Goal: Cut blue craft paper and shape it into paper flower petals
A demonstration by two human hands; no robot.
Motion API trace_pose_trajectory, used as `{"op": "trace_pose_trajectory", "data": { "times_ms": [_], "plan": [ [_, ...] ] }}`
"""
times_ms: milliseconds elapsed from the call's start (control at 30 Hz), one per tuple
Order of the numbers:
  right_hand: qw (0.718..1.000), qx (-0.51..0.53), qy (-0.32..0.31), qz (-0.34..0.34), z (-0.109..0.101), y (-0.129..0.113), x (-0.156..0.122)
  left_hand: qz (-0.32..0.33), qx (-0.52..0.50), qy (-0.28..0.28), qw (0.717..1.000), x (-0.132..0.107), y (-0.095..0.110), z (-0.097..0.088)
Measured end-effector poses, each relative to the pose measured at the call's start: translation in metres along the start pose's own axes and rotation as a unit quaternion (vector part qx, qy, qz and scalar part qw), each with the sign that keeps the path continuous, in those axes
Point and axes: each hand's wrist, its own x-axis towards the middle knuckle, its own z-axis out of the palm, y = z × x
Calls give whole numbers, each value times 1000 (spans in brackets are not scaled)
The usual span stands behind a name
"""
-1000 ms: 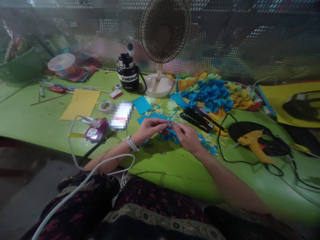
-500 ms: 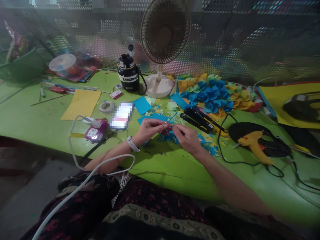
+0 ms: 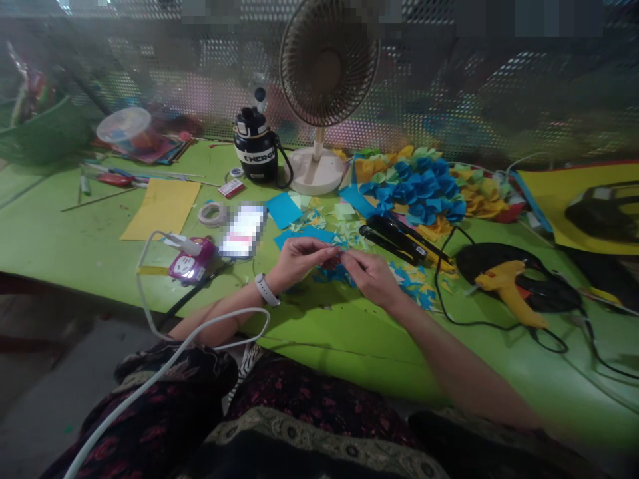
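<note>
Between left hand [image 3: 299,261] and right hand [image 3: 370,279], a paper scrap [image 3: 340,253] in a pinching grip

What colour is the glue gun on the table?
The glue gun is bright yellow, and it shows best in the head view.

Just one cam here, strapped to my head and tilted forward and down over the green bench [image 3: 349,339], so my left hand [image 3: 302,261] and right hand [image 3: 372,279] sit fairly close, my lap [image 3: 319,399] shows below the bench, and the mesh screen [image 3: 474,113] beyond it.
</note>
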Motion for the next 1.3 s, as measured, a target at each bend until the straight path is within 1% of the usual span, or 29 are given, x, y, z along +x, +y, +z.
{"op": "trace_pose_trajectory", "data": {
  "times_ms": [67,200,267,467,633,900,1033,1133,1300],
  "plan": [
    [1000,1,8,-4,0,0,0,5,-1,4,1000,0,0,1],
    [998,6,70,-3,4,2,-2,6,2,29,1000,0,-1,1],
    [996,-6,92,-15,5,3,-2,4,3,36,999,1,-2,0],
    [992,-44,105,-49,1,5,0,-19,-12,16,1000,2,-2,-2],
    [994,-43,91,-45,-3,2,2,-23,-16,14,1000,2,-2,-3],
    [998,-22,64,-10,-6,0,1,-23,-4,8,1000,2,-4,-2],
    [999,-8,49,-14,-7,0,2,-12,3,0,1000,1,-3,-3],
    [1000,16,17,-13,-9,0,3,-1,2,-12,1000,1,-2,-3],
    [993,95,-60,23,-12,2,5,-8,-18,-9,1000,1,-3,-2]
  ]
}}
